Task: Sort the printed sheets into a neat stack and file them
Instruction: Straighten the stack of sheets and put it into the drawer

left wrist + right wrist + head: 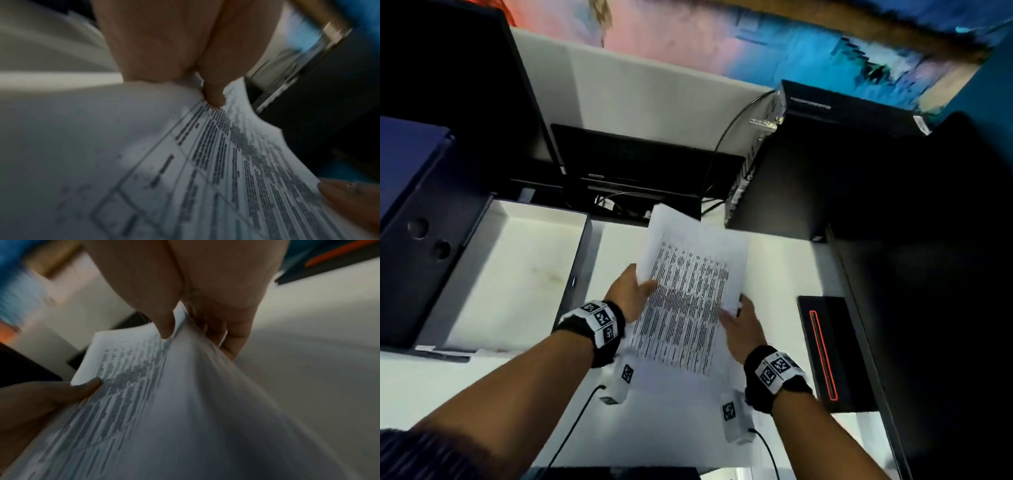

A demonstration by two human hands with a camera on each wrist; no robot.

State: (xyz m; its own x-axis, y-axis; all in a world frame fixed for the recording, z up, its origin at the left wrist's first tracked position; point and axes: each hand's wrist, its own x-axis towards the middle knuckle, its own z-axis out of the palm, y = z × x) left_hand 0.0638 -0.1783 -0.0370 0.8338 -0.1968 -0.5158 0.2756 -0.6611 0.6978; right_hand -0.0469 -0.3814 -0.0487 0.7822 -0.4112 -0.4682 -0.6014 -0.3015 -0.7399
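Observation:
Printed sheets (688, 291), white with dense dark text, are held above the white desk in the middle of the head view. My left hand (631, 291) pinches their left edge, thumb on top. My right hand (739, 318) pinches the right edge, thumb on top and fingers beneath. In the left wrist view the sheets (205, 162) carry a printed table and my left thumb (213, 95) presses on them. In the right wrist view my right hand (185, 327) pinches the sheets (164, 402), with the left thumb at the lower left. All views are blurred.
An open file box (517, 274) with a pale inside stands left of the sheets. A dark monitor stand (640, 171) and cables lie behind. A black computer case (808, 164) is at the back right, and a black device with a red line (828, 353) at the right.

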